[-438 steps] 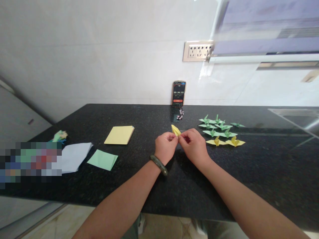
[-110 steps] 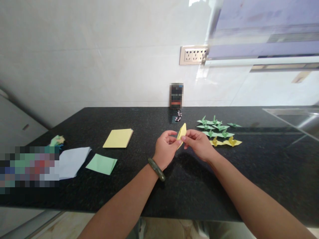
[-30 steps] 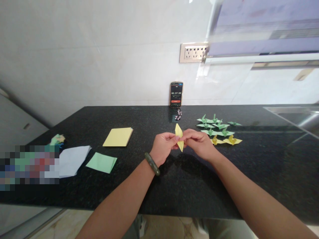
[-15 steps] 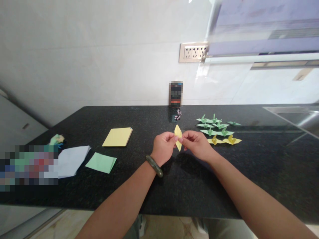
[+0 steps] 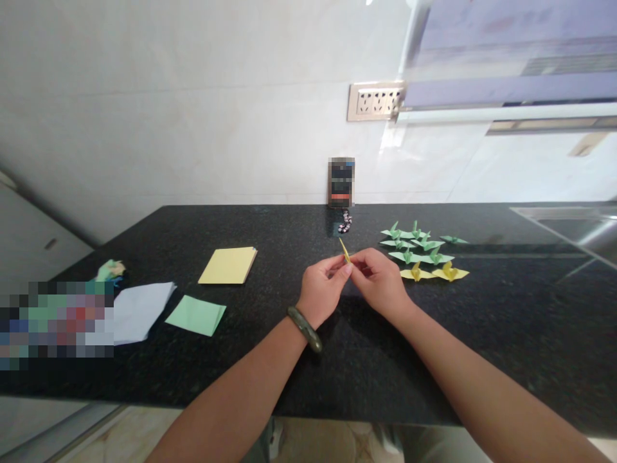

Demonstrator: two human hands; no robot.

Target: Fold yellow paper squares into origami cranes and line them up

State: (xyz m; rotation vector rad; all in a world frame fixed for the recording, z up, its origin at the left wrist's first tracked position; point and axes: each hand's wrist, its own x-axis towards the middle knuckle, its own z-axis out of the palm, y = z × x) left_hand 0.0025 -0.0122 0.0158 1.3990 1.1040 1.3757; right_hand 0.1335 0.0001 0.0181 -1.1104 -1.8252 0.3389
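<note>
Between my fingertips is a small piece of folded yellow origami paper (image 5: 344, 249), seen almost edge-on as a thin strip above the black counter. My left hand (image 5: 328, 283), with a dark green bangle (image 5: 304, 329) on its wrist, pinches it from the left. From the right, my right hand (image 5: 378, 276) pinches it too, thumb and fingers closed. The paper's lower part is hidden by the fingers. Nearest to my right hand stand two yellow paper cranes (image 5: 450, 272), with several green paper cranes (image 5: 407, 256) in rows behind them.
Left of my hands lie a stack of yellow paper (image 5: 226, 266), folded green paper (image 5: 196, 315) and white sheets (image 5: 142, 312). A phone-like device (image 5: 341, 182), blurred out, leans on the wall with a beaded strap (image 5: 345, 222). A metal sink (image 5: 588, 228) is at the right.
The yellow paper has turned from showing its diamond-shaped face to being nearly edge-on. My hands have come closer together, the left one shifting slightly right and the right one slightly left.
</note>
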